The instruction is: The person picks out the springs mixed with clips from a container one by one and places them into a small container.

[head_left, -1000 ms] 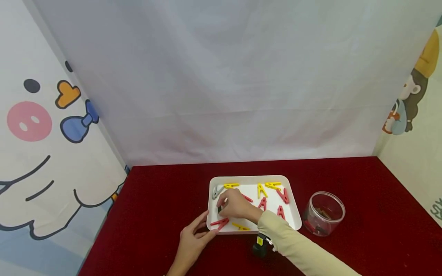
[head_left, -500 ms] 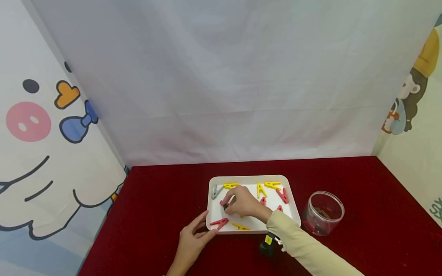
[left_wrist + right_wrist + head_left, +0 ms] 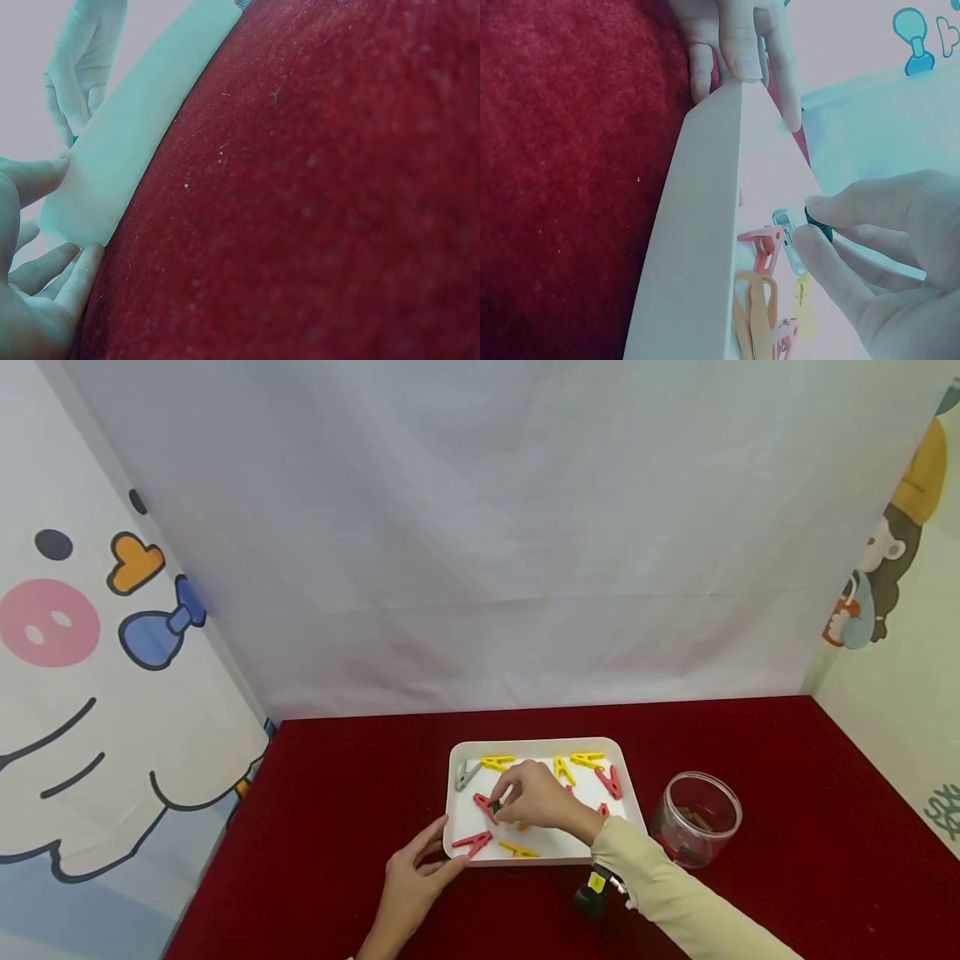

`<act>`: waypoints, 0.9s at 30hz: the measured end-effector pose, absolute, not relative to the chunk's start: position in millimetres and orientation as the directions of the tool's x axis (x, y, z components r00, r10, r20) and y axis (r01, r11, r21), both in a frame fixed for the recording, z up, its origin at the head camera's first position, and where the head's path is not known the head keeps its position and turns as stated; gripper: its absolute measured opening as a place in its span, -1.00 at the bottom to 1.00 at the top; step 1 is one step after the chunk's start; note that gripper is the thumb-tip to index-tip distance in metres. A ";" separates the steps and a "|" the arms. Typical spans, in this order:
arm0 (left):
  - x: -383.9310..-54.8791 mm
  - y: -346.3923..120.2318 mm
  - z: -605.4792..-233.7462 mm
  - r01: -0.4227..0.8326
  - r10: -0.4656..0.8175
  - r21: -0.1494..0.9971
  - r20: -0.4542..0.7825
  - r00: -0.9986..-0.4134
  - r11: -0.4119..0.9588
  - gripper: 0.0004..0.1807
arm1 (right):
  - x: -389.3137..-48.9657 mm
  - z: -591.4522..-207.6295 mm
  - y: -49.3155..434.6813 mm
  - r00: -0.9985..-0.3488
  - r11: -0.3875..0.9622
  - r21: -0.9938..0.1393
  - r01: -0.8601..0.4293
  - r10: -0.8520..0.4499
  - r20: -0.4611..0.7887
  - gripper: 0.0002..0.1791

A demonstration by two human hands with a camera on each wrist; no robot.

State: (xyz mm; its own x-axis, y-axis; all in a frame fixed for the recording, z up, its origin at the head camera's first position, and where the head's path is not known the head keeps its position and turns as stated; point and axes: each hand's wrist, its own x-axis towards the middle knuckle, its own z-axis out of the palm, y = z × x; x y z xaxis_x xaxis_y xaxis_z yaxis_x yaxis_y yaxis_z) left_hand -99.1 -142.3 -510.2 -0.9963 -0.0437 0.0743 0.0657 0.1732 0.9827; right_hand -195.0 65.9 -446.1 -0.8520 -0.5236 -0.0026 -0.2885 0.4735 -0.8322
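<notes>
My right hand (image 3: 534,797) is over the left half of a white tray (image 3: 555,860), its thumb and fingertips pinching a small dark ridged piece (image 3: 821,223). Just left of these fingertips lies a red spring clip (image 3: 483,804), partly covered by them. My left hand (image 3: 411,881) holds the tray's near left corner, thumb at the front rim and fingers along the side. Close to the left thumb is another red clip (image 3: 474,842). A grey clip (image 3: 465,775) lies at the tray's far left, and a yellow clip (image 3: 519,850) near its front edge.
Right of the tray stands a clear round jar (image 3: 697,818) with red, dark and brownish things inside. Several more yellow and red clips (image 3: 609,782) lie in the tray's right half. A white curtain (image 3: 525,568) hangs behind the red-covered table (image 3: 360,785).
My right hand has shifted a little to the right with the dark piece between its fingertips, uncovering a red clip on its left. The left hand stays at the tray's corner.
</notes>
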 end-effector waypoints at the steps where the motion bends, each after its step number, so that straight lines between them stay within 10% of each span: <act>1: -99.0 -142.5 -509.6 0.064 -0.043 0.982 0.072 -0.996 0.176 -0.33 | -194.8 -445.5 66.6 -0.854 0.479 -0.830 -0.285 -0.520 -0.007 -0.85; 27: -86.0 -135.6 -472.1 0.060 -0.039 0.980 0.068 -0.997 0.189 -0.36 | -182.6 -435.6 87.9 -0.844 0.460 -0.813 -0.357 -0.532 0.069 -0.82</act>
